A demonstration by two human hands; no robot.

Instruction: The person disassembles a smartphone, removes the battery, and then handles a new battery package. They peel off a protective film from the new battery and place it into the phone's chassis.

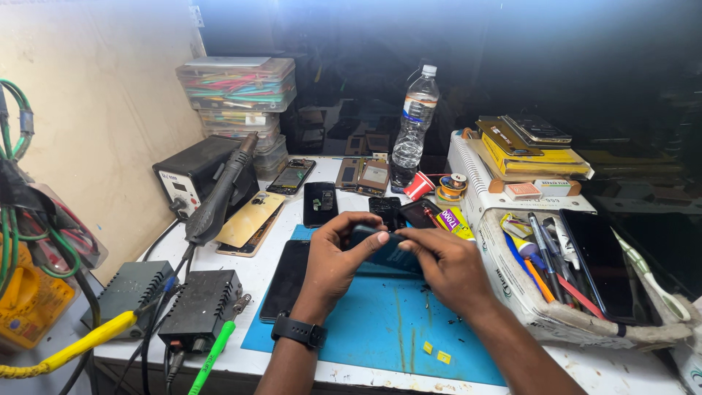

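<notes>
Hands meet over the middle of the bench, both closed on one dark phone [385,249]. Left hand [338,257] curls round its near-left end, fingers wrapped over the top edge, thumb underneath as far as I can tell. Right hand [447,265] pinches the opposite end, fingertips on the upper face. Phone is held just above the blue work mat [380,329], tilted slightly, not resting on it.

Handling, judged from its looks: thin, stiff slab, light enough for a two-finger pinch; glossy faces likely slippery, and glass would be brittle at corners. Best hold seems along the long side edges, not flat on the faces; bending or twisting between the two hands looks risky.

Outward: a black wristband [297,330] on the left wrist. A second dark phone [285,278] lies flat on the mat's left margin. Small yellow bits [435,352] sit on the mat near the front edge. Behind the hands, several opened phones and a gold back cover [251,219]. Farther left, a hot-air handpiece [218,194] leaning on its black station [191,175]. Right, a white box of pens and tools [563,271]. Clear water bottle [414,128] stands at the back.
</notes>
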